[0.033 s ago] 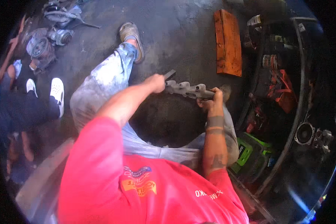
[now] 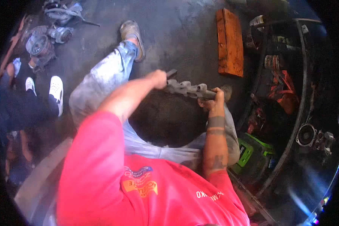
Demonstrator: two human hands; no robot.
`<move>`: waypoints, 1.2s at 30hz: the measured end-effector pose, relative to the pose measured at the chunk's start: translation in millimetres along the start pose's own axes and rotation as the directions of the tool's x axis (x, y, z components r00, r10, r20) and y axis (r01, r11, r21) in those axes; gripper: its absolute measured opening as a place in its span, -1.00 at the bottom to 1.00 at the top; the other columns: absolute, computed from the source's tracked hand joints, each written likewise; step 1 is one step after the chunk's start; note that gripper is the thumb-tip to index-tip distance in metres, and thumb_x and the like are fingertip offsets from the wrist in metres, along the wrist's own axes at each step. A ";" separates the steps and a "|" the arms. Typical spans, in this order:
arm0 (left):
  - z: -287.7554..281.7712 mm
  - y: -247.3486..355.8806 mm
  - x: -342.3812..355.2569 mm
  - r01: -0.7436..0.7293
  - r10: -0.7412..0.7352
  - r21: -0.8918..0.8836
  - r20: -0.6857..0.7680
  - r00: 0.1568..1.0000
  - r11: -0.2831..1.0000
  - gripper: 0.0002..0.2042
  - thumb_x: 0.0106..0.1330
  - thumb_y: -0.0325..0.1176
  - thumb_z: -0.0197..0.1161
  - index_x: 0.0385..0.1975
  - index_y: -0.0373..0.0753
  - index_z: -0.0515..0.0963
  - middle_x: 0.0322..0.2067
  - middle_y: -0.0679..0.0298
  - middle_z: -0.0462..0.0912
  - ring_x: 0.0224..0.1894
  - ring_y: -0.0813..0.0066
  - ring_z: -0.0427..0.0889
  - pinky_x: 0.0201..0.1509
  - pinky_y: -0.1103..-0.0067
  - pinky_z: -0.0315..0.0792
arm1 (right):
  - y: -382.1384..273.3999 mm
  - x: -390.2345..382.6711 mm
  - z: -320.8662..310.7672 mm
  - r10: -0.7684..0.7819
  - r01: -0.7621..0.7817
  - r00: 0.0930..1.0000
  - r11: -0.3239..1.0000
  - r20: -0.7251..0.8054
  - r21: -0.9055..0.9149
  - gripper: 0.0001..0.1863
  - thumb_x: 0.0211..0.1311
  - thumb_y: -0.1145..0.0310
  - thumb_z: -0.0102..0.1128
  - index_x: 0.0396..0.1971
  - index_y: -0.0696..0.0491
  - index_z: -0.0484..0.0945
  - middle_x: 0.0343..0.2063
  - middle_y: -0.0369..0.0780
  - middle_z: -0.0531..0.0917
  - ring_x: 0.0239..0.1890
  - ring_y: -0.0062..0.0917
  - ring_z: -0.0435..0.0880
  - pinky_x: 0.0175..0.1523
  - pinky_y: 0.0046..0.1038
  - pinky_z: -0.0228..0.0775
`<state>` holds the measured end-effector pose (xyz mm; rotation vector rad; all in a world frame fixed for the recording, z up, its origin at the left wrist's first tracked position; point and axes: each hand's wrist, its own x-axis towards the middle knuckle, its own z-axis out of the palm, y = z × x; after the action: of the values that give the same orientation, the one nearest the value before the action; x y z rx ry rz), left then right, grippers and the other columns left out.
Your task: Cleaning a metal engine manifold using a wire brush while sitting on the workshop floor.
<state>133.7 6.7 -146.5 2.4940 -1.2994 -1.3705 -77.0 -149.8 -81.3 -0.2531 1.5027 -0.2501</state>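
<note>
A grey metal manifold-like part (image 2: 186, 89) with several round stubs along its upper side is held level between my knees, above the dark floor. My right hand (image 2: 216, 98) is closed round its right end, thumb over the top and fingers beneath. At the other end my left hand (image 2: 158, 79) is closed on a dark flat bar (image 2: 171, 73), whose tip sticks out past the fist. The bar lies against or just beside the part's left end; whether the two touch is hidden by the hand.
An orange-brown wooden block (image 2: 229, 43) lies on the floor ahead. To the right, a metal frame (image 2: 303, 75) surrounds cans, a green case (image 2: 250, 152) and red items. Greasy machine parts (image 2: 41, 45) lie at the far left, near another person's white shoes (image 2: 56, 90).
My left hand sits very slightly farther forward on the bar. The grey part and my right hand hold nearly the same place.
</note>
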 end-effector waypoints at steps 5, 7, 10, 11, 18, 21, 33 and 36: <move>-77.9 -7.7 -30.7 -0.300 0.292 0.223 0.069 0.954 0.927 -0.62 0.14 -0.41 -0.03 -0.03 -0.26 0.54 -0.18 -0.13 0.60 -0.08 0.00 0.60 0.04 0.28 0.46 | -7.4 11.3 -18.4 -0.035 0.041 0.996 0.996 -0.077 0.079 -0.45 -0.10 0.21 0.02 -0.04 0.12 0.29 -0.05 -0.04 0.36 -0.02 -0.14 0.36 -0.11 -0.02 0.19; -69.2 -11.3 -44.1 -0.295 0.280 0.189 0.104 0.954 0.937 -0.59 0.15 -0.41 -0.05 0.02 -0.19 0.52 -0.15 -0.14 0.58 -0.06 -0.02 0.58 0.08 0.28 0.44 | -11.0 12.4 -25.0 -0.077 0.087 0.990 0.993 -0.120 0.082 -0.46 -0.10 0.21 0.02 -0.06 0.13 0.30 -0.06 -0.03 0.36 -0.04 -0.13 0.37 -0.13 -0.03 0.21; -15.1 13.7 -62.0 -0.143 0.141 -0.030 -0.053 0.989 0.989 -0.54 0.16 -0.41 -0.06 0.10 -0.09 0.46 -0.18 -0.14 0.59 -0.06 -0.03 0.58 0.05 0.25 0.44 | -17.2 8.7 -21.3 -0.046 0.050 0.996 0.997 -0.075 0.050 -0.47 -0.10 0.20 0.02 -0.07 0.15 0.30 -0.08 -0.02 0.37 -0.09 -0.13 0.41 -0.21 -0.06 0.25; 4.3 5.6 -45.6 -0.146 0.141 -0.040 -0.111 0.984 0.988 -0.54 0.17 -0.41 -0.06 0.12 -0.07 0.45 -0.19 -0.12 0.60 -0.06 -0.02 0.58 0.04 0.25 0.44 | -14.4 5.0 -12.1 0.024 -0.024 1.000 0.999 -0.003 0.022 -0.46 -0.09 0.20 0.02 -0.07 0.16 0.29 -0.08 -0.02 0.38 -0.12 -0.14 0.43 -0.26 -0.08 0.26; -63.5 -17.0 -16.4 -0.292 0.287 0.189 0.056 0.956 0.937 -0.61 0.18 -0.35 -0.03 0.01 -0.12 0.54 -0.16 -0.03 0.61 -0.08 0.02 0.59 0.01 0.28 0.46 | -0.2 -6.5 -15.0 -0.141 0.145 0.989 0.986 0.048 -0.082 -0.51 -0.07 0.19 0.01 -0.12 0.16 0.34 -0.15 -0.04 0.44 -0.13 -0.18 0.46 -0.22 -0.10 0.32; -88.1 -10.1 -43.9 -0.337 0.312 0.281 0.130 0.941 0.899 -0.61 0.16 -0.35 -0.01 0.01 -0.14 0.53 -0.18 -0.05 0.62 -0.09 0.02 0.60 0.01 0.29 0.47 | -10.0 -3.1 -17.3 -0.156 0.151 0.986 0.985 -0.060 -0.086 -0.55 -0.06 0.21 0.00 -0.16 0.16 0.34 -0.13 -0.03 0.44 -0.15 -0.20 0.47 -0.21 -0.11 0.35; -67.3 3.0 -57.3 -0.221 0.230 0.154 -0.045 0.972 0.963 -0.77 0.03 -0.43 0.11 -0.39 -0.38 0.64 -0.29 -0.03 0.66 -0.21 0.06 0.65 -0.14 0.30 0.53 | 5.8 -27.6 -24.8 -0.325 0.387 0.902 0.899 0.283 -0.203 -0.78 -0.04 0.24 0.12 -0.40 0.01 0.43 -0.36 -0.20 0.49 -0.30 -0.39 0.48 -0.27 -0.35 0.32; -75.2 20.9 -116.5 -0.206 0.206 0.220 0.021 0.978 0.954 -0.79 0.03 -0.46 0.13 -0.38 -0.36 0.65 -0.32 -0.05 0.66 -0.24 0.10 0.67 -0.16 0.35 0.56 | -9.8 11.9 -39.8 -0.285 0.337 0.934 0.904 0.217 -0.264 -0.73 0.08 0.15 0.02 -0.35 0.05 0.41 -0.25 -0.15 0.54 -0.24 -0.28 0.54 -0.35 -0.28 0.33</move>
<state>141.3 44.3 -11.6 2.3983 -1.7436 -1.2393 -116.2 -163.3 -91.5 -0.7449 1.3176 -0.2489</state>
